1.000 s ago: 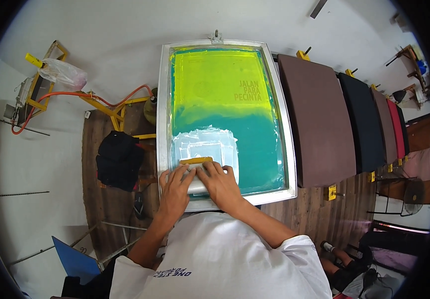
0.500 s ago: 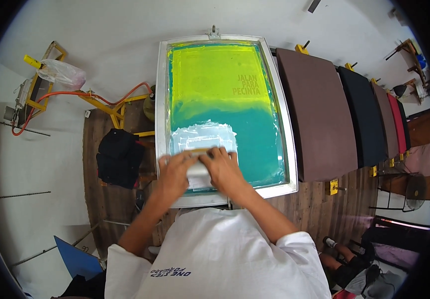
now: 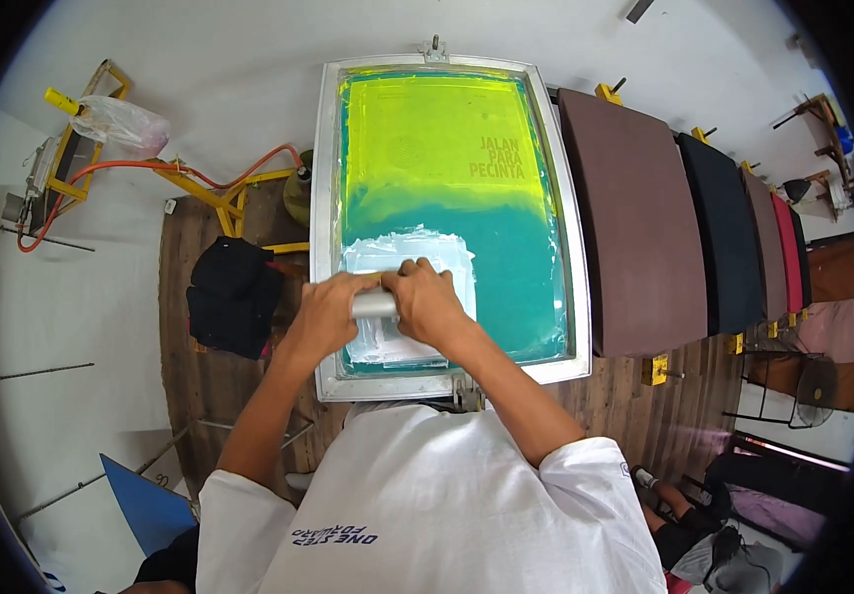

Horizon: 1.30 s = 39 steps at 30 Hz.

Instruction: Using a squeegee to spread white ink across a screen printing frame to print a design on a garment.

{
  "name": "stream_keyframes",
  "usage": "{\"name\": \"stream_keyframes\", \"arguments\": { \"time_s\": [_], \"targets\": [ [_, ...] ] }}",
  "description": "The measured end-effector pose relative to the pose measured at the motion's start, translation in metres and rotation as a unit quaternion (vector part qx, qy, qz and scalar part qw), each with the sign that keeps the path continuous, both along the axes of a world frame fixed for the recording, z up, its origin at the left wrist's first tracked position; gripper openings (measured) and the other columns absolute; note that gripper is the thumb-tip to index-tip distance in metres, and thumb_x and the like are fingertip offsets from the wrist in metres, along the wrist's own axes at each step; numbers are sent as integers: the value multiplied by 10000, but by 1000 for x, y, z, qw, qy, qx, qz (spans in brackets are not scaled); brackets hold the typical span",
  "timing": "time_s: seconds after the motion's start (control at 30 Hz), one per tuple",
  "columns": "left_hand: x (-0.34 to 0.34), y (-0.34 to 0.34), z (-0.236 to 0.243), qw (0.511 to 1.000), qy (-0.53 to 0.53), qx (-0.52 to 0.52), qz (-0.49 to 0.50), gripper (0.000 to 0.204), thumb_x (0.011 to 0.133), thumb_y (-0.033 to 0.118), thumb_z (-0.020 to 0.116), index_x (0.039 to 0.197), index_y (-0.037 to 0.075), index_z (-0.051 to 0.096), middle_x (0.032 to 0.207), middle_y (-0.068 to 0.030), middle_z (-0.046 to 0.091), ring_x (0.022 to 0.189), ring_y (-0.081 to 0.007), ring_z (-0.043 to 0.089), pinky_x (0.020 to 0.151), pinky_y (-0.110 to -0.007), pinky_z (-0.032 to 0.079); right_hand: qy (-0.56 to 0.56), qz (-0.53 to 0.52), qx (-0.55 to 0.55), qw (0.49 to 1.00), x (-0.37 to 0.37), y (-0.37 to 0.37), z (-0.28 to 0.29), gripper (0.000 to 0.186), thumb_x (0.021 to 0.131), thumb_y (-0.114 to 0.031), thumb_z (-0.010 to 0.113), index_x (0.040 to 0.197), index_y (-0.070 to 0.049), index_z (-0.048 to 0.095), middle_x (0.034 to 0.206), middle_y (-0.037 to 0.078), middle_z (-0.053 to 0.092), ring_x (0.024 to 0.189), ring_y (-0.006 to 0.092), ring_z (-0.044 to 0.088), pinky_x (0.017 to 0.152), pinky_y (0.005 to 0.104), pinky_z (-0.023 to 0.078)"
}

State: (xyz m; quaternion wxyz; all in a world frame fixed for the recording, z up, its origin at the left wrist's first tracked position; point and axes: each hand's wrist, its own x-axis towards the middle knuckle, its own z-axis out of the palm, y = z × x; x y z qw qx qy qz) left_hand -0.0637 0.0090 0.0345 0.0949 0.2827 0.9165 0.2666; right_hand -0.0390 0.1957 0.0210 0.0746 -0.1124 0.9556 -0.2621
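A screen-printing frame [image 3: 328, 148] with a silver rim lies ahead of me, its mesh yellow-green at the top, with faint lettering, and teal below. A patch of white ink [image 3: 412, 245] covers the lower left of the mesh. On that patch, my left hand [image 3: 330, 312] and my right hand [image 3: 425, 302] both have their fingers wrapped round a squeegee [image 3: 373, 307] with a silvery body and a yellowish edge, partly hidden by the fingers. Both thumbs meet near its middle.
A row of padded platens [image 3: 630, 228] in brown, black and red runs rightward. At left are dark folded garments [image 3: 231, 295], a red hose [image 3: 259, 158], yellow stands [image 3: 229, 213] and a blue board [image 3: 145, 505]. A fan [image 3: 816, 391] and another person's legs [image 3: 674, 500] appear at lower right.
Both hands and the squeegee have moved up the white ink patch, away from my body. The frame and platens sit slightly higher in the view.
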Motion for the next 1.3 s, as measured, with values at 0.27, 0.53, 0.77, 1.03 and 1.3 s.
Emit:
{"name": "stream_keyframes", "arguments": {
  "time_s": [0.27,0.53,0.77,1.03,1.3],
  "targets": [
    [77,6,17,997,-60,-42,1,568,639,-103,630,1196,9,636,1144,-166,646,1098,-344,599,927,-435,425,-6,37,-1,999,70,7,1,392,696,23,646,1071,-88,673,1039,102,631,1030,300,577,769,477,432],
    [54,30,10,998,-35,-5,-45,496,663,-80,649,1152,-1,656,1058,-196,676,998,-378,641,883,-456,485,-27,20,24,999,58,36,16,433,693,6,680,1094,-156,707,1012,66,671,1008,286,620,828,481,425],
    [-28,72,-2,998,-37,-20,-45,425,681,-86,657,1082,42,715,980,-201,697,935,-383,666,845,-476,474,-11,-60,30,998,-4,65,7,395,680,27,684,1037,-138,709,985,111,672,966,343,641,789,539,493],
    [2,63,7,992,-77,-46,-93,455,653,-114,639,1088,3,701,1022,-215,703,947,-384,678,884,-441,533,27,-73,-84,993,44,58,-8,361,593,22,696,952,-18,699,869,216,670,805,417,629,784,457,538],
    [43,41,19,981,-171,-38,-87,455,658,-88,622,1097,-3,702,1016,-235,694,959,-394,669,881,-438,523,-90,-31,-86,992,72,45,11,360,617,37,666,966,-34,721,879,201,688,875,398,648,810,445,539]
  ]
}}
